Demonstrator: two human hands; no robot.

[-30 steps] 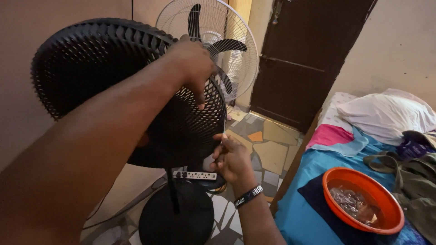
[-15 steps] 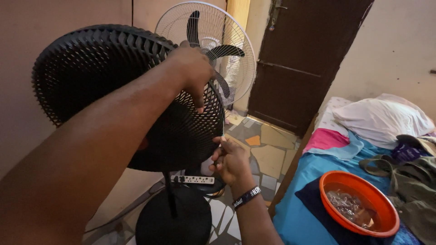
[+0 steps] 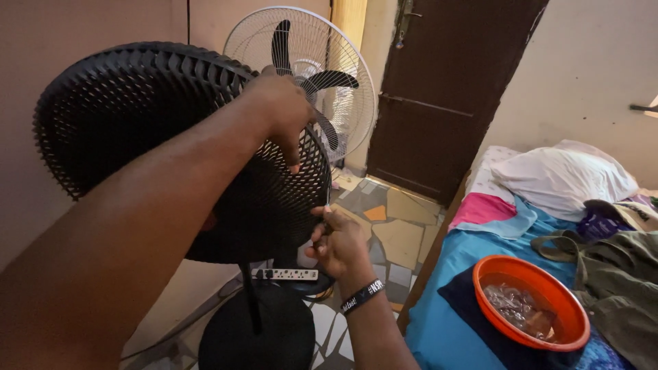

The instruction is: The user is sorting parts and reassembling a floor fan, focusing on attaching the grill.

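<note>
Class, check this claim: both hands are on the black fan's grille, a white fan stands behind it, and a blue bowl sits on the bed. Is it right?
Not quite. The bowl is orange, not blue, as the head view shows. The rest holds: the left hand and right hand are on the black fan's grille, the white fan stands behind it, and the bowl sits on the bed.

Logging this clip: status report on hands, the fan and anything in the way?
Left hand gripping top rim of black fan guard. Right hand pinching guard's lower edge. White fan close behind; power strip on floor below.
</note>
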